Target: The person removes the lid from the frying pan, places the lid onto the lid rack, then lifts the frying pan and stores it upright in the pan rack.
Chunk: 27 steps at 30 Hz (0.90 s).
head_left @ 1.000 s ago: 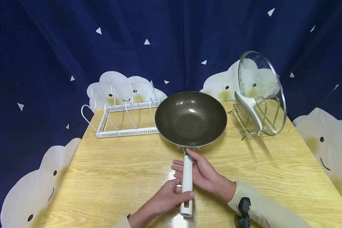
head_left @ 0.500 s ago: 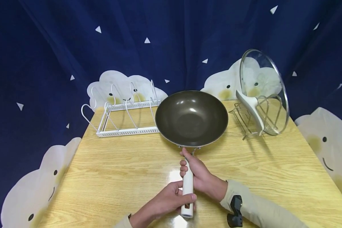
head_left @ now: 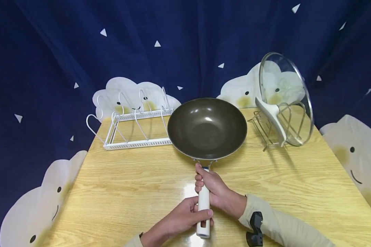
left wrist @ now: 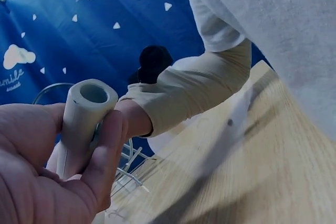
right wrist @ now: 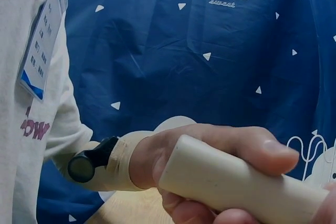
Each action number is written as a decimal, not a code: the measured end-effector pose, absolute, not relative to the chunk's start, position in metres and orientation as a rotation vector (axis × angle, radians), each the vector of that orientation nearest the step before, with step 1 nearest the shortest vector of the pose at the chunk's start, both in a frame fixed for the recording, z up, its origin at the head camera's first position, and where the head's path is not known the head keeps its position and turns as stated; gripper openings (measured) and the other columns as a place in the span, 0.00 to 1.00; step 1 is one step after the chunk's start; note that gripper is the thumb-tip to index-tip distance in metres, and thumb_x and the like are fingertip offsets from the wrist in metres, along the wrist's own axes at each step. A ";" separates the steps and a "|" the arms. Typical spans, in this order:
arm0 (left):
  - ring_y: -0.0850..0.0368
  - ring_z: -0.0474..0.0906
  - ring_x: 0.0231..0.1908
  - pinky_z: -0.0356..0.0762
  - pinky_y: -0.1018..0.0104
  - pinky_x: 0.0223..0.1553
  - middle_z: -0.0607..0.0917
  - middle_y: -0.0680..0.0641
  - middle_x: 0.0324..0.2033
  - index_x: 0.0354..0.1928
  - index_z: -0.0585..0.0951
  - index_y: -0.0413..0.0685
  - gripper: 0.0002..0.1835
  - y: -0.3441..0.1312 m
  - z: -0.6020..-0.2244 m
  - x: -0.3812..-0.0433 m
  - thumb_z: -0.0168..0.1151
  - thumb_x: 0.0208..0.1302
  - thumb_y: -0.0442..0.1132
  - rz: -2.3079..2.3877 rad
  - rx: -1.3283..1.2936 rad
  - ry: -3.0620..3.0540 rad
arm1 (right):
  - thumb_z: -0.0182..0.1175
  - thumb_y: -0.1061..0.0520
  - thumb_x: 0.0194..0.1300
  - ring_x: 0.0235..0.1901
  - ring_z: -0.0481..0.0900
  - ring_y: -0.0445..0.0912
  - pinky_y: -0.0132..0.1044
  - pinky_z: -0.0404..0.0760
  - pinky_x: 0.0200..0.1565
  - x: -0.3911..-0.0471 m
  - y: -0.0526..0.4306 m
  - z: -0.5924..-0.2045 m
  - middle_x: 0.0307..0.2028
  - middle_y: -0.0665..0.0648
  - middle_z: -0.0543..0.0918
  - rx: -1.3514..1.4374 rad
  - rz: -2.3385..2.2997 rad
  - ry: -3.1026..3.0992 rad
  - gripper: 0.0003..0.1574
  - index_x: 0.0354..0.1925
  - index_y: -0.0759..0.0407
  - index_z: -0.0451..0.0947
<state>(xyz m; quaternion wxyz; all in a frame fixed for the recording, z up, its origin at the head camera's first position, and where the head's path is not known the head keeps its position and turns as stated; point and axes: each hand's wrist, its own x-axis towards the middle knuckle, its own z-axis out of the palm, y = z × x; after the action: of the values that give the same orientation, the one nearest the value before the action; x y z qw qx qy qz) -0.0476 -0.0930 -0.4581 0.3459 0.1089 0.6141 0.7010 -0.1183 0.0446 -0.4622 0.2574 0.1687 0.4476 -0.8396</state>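
Right hand [head_left: 216,187]: fingers wrapped round the pan handle [head_left: 204,199] near the pan, thumb along the top
Left hand [head_left: 187,216]: grips the same handle near its hollow end, thumb laid across
Dark pan [head_left: 207,128]: centred beyond the hands, interior facing up and toward the wearer; contact of its base with the surface cannot be determined
Surface [head_left: 126,178]: light wood grain, bright glare beside the hands, shadows at right
White rack [head_left: 139,143]: on the surface at the left, wire loops upright, right end behind the pan edge
Wire stand [head_left: 266,137]: on the surface at the right, carrying a tilted glass lid [head_left: 281,80]
Room backdrop: dark blue curtain [head_left: 185,27] with small white triangles and smiling clouds
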 end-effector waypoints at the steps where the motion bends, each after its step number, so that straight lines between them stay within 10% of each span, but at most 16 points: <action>1: 0.65 0.79 0.27 0.76 0.73 0.31 0.87 0.34 0.32 0.48 0.76 0.34 0.12 -0.092 -0.458 -0.047 0.63 0.70 0.36 1.813 0.288 1.624 | 0.51 0.49 0.81 0.16 0.60 0.32 0.22 0.64 0.21 -0.118 0.044 -0.462 0.21 0.43 0.64 0.452 -2.277 1.217 0.18 0.31 0.52 0.65; 8: 0.67 0.75 0.25 0.69 0.76 0.28 0.85 0.51 0.26 0.42 0.79 0.39 0.09 -0.091 -0.456 -0.043 0.65 0.66 0.37 1.748 0.322 1.803 | 0.52 0.55 0.79 0.15 0.62 0.31 0.21 0.65 0.20 -0.117 0.046 -0.461 0.20 0.43 0.65 0.457 -2.264 1.231 0.16 0.31 0.54 0.62; 27: 0.62 0.80 0.28 0.77 0.72 0.32 0.87 0.44 0.29 0.48 0.73 0.35 0.15 -0.083 -0.448 -0.041 0.62 0.67 0.39 1.735 0.283 1.808 | 0.54 0.62 0.75 0.14 0.62 0.30 0.21 0.64 0.19 -0.118 0.050 -0.453 0.17 0.43 0.68 0.440 -2.299 1.127 0.18 0.26 0.53 0.65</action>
<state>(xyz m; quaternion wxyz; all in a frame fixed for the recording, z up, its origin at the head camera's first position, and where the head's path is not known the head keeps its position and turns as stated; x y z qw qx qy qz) -0.0414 -0.0829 -0.4479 0.3051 0.1069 0.6828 0.6552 -0.1183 0.0501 -0.4533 0.2686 0.1632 0.4179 -0.8524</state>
